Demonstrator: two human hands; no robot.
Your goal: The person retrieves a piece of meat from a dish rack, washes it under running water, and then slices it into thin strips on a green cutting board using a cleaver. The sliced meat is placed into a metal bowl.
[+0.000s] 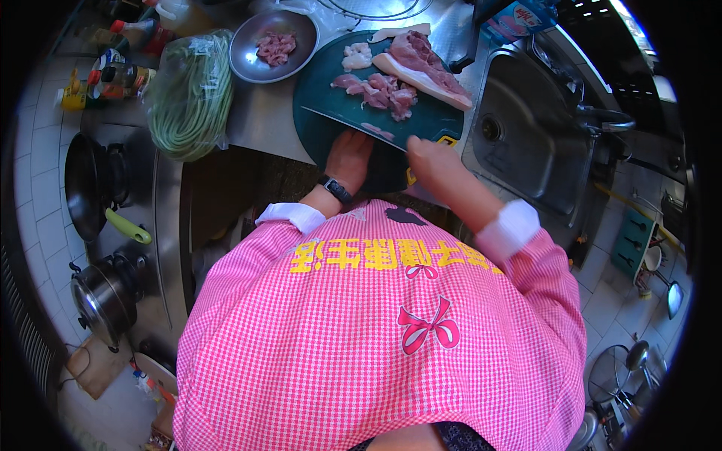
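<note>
My right hand (431, 160) is closed on the handle of a knife (350, 125), whose long blade points left above a round green cutting board (316, 62). Behind the blade, on the near part of the board, rests my left hand (350, 158); its fingertips are partly hidden. Small slices of meat (377, 131) lie right beside the blade. Farther back on the board are cut meat pieces (383, 94), whitish lumps of fat (357, 56) and a large piece of pork with its skin (423, 67). A metal bowl (242, 51) with cut meat (276, 48) stands left of the board.
A plastic bag of long green beans (192, 96) lies left of the bowl, near several bottles (127, 76). A steel sink (524, 118) is at the right. A wok (84, 186) and a lidded pot (104, 296) stand on the left. A blue bottle (519, 20) is behind the sink.
</note>
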